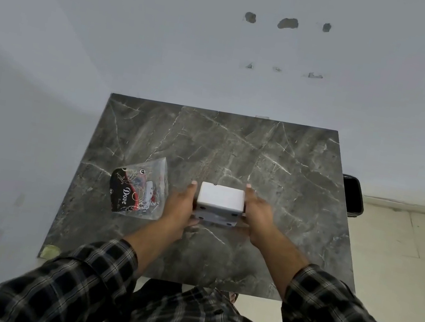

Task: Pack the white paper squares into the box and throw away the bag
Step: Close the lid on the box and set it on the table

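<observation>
A small white box (219, 204) with dark dots on its front face sits in the middle of the dark marble table (276, 157); its lid looks closed. My left hand (180, 206) presses against the box's left side and my right hand (257, 216) against its right side, so both hold it between them. To the left lies a clear plastic bag (139, 190) printed in black and red with the word "Dove". Something white shows inside the bag. No loose paper squares are visible.
A white wall stands just behind the table's far edge. A black bin (353, 194) sits on the tiled floor past the table's right edge. A pale green sticker (50, 251) marks the near left corner of the table.
</observation>
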